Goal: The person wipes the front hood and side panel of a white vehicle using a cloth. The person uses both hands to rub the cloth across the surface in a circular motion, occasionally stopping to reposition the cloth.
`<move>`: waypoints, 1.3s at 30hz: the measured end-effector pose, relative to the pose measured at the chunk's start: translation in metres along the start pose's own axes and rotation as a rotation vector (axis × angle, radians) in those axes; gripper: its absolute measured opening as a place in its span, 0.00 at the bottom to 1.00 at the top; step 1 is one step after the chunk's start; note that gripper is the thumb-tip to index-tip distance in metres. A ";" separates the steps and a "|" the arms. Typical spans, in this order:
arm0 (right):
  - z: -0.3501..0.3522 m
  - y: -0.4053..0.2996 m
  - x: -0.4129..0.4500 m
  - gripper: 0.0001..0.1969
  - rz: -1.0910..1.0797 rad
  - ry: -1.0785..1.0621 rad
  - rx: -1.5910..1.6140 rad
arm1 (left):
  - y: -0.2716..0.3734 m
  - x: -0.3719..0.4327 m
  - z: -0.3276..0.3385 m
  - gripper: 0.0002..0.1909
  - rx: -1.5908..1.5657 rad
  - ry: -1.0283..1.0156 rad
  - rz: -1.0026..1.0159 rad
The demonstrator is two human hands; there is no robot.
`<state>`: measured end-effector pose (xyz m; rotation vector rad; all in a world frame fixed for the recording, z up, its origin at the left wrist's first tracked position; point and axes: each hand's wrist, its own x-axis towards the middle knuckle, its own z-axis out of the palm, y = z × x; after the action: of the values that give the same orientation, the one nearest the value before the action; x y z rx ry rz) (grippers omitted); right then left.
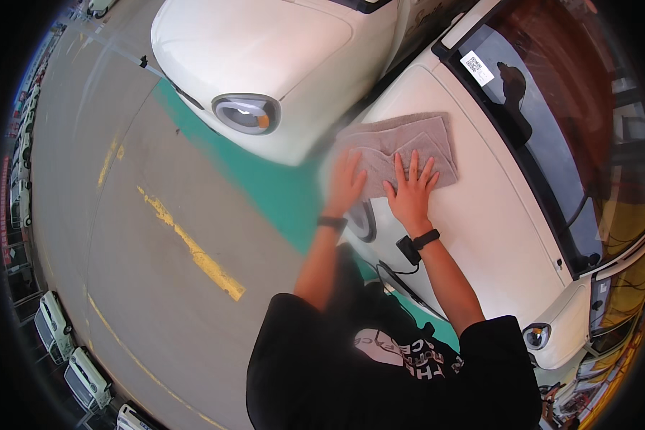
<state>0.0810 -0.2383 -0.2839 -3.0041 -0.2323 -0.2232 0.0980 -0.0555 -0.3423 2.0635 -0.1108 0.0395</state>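
A folded greyish-pink cloth lies on the hood of a white car, near its front corner. My right hand rests flat on the cloth's lower part with its fingers spread. My left hand is at the cloth's left edge, palm down with the fingers apart; a blur covers this side, so its exact contact is hard to tell. Just below the cloth is the car's round headlight, partly blurred. Both wrists wear dark bands, and a small black device with a cable hangs at the right wrist.
A second white car with an oval headlight stands close by at the upper left. The windshield bounds the hood on the right. Green and grey floor with yellow markings lies to the left; more vehicles stand farther off.
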 end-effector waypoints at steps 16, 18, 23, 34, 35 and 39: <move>0.003 0.027 0.013 0.32 0.164 0.251 0.164 | 0.006 0.078 -0.001 0.30 0.419 -0.180 0.447; 0.000 0.031 0.037 0.32 0.254 0.290 0.244 | 0.009 0.117 0.000 0.29 0.416 -0.243 0.499; 0.006 0.033 -0.004 0.33 0.336 0.311 0.190 | 0.005 0.091 0.019 0.30 0.567 -0.237 0.641; -0.032 -0.020 -0.213 0.34 0.748 0.073 0.210 | 0.004 -0.079 0.058 0.38 0.655 -0.424 0.841; -0.022 -0.029 -0.224 0.33 0.808 0.101 0.190 | 0.005 -0.081 0.057 0.40 0.611 -0.439 0.887; 0.009 -0.023 -0.259 0.31 0.981 0.170 0.240 | 0.026 -0.090 0.065 0.43 0.485 -0.580 0.985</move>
<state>-0.1749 -0.2520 -0.3304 -2.4738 1.1010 -0.3011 0.0050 -0.1191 -0.3572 2.2272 -1.5878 0.0757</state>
